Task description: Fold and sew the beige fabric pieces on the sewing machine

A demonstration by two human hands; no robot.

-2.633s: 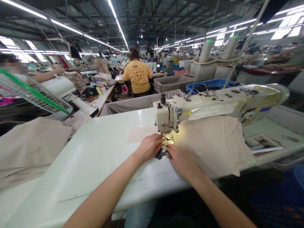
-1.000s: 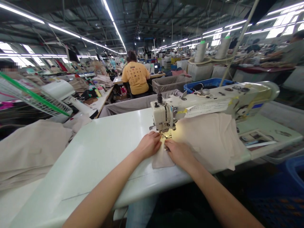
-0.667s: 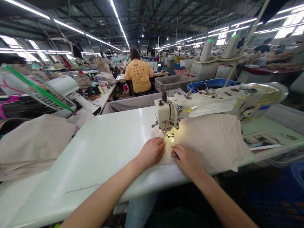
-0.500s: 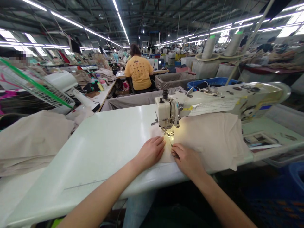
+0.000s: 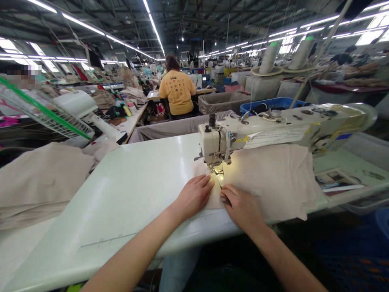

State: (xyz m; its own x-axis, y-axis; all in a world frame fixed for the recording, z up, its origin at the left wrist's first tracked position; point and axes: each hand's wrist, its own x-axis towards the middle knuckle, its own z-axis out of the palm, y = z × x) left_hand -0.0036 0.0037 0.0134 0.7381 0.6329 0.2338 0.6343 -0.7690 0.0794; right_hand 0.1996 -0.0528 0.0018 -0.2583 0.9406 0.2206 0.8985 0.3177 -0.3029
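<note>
Under the head of a white sewing machine (image 5: 210, 142) lies a small beige fabric piece (image 5: 215, 199), lit by the machine's lamp. My left hand (image 5: 194, 194) rests flat on its left side, fingertips just in front of the presser foot (image 5: 218, 171). On the right, my right hand (image 5: 241, 205) has its fingers curled and pinched at the fabric's edge. Something dark shows beneath those fingers, too small to make out. A stack of beige fabric panels (image 5: 273, 174) lies right of the needle area, its near edge beside my right hand.
The pale green table (image 5: 139, 178) extends left, with a heap of beige fabric (image 5: 42, 174) beyond its edge. A white fan (image 5: 75, 103) stands at the back left. A co-worker in a yellow shirt (image 5: 178, 93) sits ahead. Thread cones (image 5: 269, 59) stand behind the machine.
The view has shifted slightly, so the machine and the fabric stack appear a little farther right. Both hands keep nearly the same places by the presser foot.
</note>
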